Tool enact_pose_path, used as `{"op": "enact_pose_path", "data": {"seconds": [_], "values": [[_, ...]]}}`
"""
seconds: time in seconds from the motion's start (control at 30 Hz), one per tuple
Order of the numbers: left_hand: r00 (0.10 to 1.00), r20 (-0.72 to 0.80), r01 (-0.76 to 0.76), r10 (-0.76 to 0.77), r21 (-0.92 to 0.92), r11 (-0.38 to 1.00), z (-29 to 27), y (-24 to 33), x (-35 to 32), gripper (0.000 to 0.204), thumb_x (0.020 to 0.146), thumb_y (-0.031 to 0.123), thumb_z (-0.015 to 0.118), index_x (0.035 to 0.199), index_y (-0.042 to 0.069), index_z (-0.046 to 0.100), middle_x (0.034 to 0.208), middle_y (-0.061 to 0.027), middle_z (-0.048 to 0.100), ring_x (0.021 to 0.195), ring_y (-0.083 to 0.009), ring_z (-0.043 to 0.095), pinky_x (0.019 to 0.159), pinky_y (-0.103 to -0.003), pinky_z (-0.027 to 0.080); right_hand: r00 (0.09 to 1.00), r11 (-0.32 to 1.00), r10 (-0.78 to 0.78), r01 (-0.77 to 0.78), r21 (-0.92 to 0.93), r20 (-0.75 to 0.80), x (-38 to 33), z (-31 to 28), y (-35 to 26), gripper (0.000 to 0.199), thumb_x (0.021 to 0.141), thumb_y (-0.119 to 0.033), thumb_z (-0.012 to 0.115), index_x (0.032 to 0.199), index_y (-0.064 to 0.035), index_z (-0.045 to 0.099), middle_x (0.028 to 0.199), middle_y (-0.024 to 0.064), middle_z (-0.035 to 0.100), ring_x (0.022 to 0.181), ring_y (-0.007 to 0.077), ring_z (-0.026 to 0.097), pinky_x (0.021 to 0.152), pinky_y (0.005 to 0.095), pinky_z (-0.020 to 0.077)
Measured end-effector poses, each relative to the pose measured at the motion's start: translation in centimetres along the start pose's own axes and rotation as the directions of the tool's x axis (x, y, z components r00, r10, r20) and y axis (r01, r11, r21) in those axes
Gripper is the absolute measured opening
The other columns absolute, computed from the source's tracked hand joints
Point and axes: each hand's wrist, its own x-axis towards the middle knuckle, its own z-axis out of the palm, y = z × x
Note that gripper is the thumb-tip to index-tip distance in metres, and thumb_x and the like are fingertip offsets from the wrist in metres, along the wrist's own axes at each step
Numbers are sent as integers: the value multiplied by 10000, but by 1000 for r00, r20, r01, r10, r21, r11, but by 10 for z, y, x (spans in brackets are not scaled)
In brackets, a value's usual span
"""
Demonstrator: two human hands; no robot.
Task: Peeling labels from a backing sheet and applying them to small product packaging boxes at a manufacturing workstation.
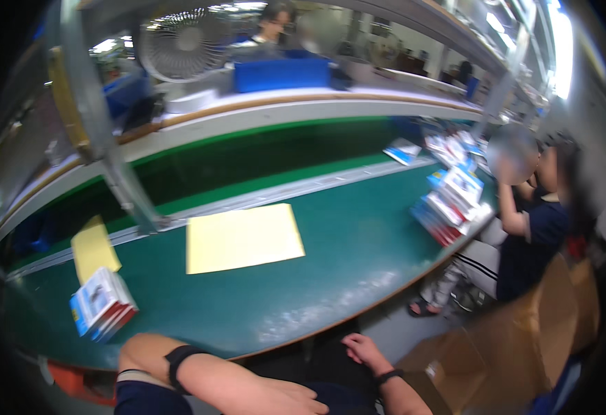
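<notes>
I'm looking down at a long green table (pixel 358 242) that's curving across most of the view; a grey rail strip is running along it, and a shelf above is carrying a blue bin (pixel 282 73) and a white fan (pixel 182 43); a brown cardboard box (pixel 517 346) is sitting low on the right, next to a seated person in a dark top (pixel 534 242); a big yellow sheet (pixel 242 238) is lying flat mid-table, a smaller yellow one (pixel 94 249) further left; one stack of small boxes (pixel 102 304) is leaning at the near left edge, another stack (pixel 451 204) on the right; my left hand (pixel 285 398) and right hand (pixel 364 349) are both resting down on my lap, below the table edge, fingers loose and gripping nothing; nearest thing is that left stack, well apart from either hand.
</notes>
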Motion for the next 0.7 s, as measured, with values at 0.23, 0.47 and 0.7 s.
{"op": "enact_pose_path", "data": {"seconds": [0.23,0.47,0.7], "values": [[998,-47,-53,42,-259,964,-3,-30,0,203,867,97,550,1060,63,602,1055,-100,559,924,-286,589,783,-385,471,998,998,50,-49,-43,29,8,2,6,208,1001,-288,555,1050,-107,645,597,-11,566,395,48,442,340,208,334],[986,-159,-110,53,-375,920,5,-50,2,175,855,66,569,1027,53,598,1001,-109,557,901,-302,588,752,-398,481,994,993,97,-93,-70,58,15,-1,1,201,1018,-290,521,1055,-118,618,594,-35,549,383,27,416,342,193,330],[980,-195,-109,31,-400,910,13,-62,4,143,849,62,570,989,43,588,970,-119,552,888,-312,588,745,-403,482,993,990,101,-95,-101,55,18,-6,2,232,1021,-306,522,1070,-105,627,592,-35,543,386,29,415,345,195,332]]}}
